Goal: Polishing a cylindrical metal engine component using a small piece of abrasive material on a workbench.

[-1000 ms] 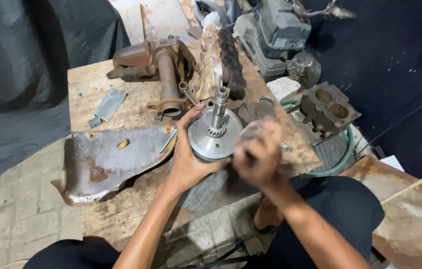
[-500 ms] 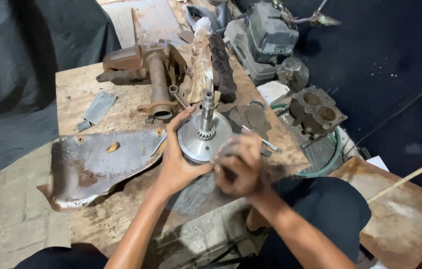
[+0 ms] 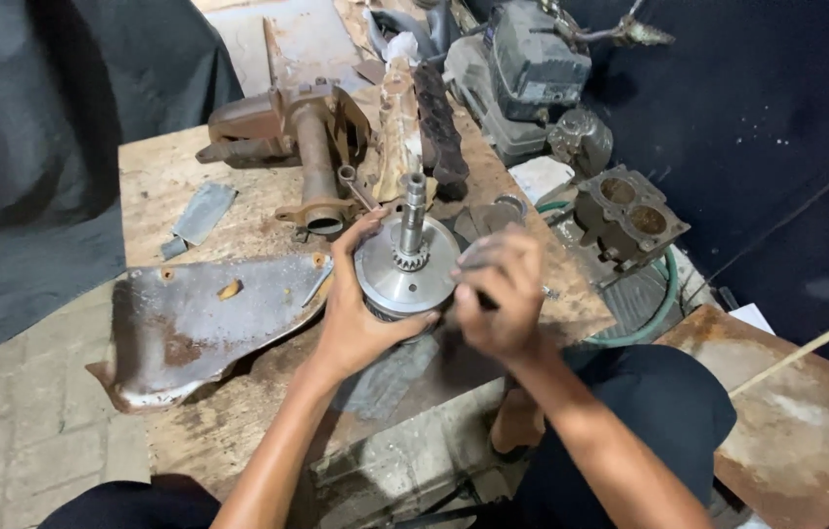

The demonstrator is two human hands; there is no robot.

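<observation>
Head view: at the centre of the frame the left hand [image 3: 360,318] cups a round steel drum with a geared shaft [image 3: 406,264] standing upright out of its middle, fingers wrapped around its left rim and thumb under the near edge. The drum sits at the near edge of the wooden worktop [image 3: 155,171], partly over a dark slab. The right hand [image 3: 500,294] is clenched against the drum's right rim; it seems to grip a small dark tool, but what it is cannot be told.

Risks, as a judgement: the drum is held on one side only, close to the worktop's edge, so a hard push from the right hand could tip it off toward the person's lap. The left fingertips lie near the shaft's gear teeth and could be nicked if the drum turns. In the left of the frame, a rusty metal plate [image 3: 209,318] touches the left wrist; its ragged edge could scrape skin.
</observation>
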